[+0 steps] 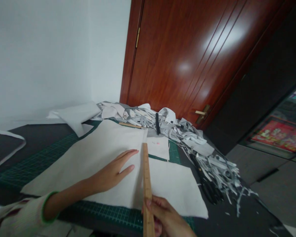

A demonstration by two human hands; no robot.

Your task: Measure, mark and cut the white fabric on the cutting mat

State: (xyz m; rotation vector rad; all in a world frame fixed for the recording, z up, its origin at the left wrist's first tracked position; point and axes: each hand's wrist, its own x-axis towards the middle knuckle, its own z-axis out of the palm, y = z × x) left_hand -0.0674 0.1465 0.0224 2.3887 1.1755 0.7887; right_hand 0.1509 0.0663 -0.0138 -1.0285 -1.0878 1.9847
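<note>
A wooden ruler points away from me across white fabric, with its near end in the grip of my right hand. Thumb and fingers of that hand close around the ruler's edges. My left hand lies flat over the large white fabric piece, fingers stretched, thumb apart, just left of the ruler. To the right of the ruler spreads another section of white fabric. Beyond it is a smaller white piece with a faint pink mark. Green cutting mat shows around the fabric edges.
Heaped fabric scraps line the table's far side and run down the right. Black-handled scissors lie at the right. A folded white cloth rests far left, near a white strip. Behind stands a wooden door.
</note>
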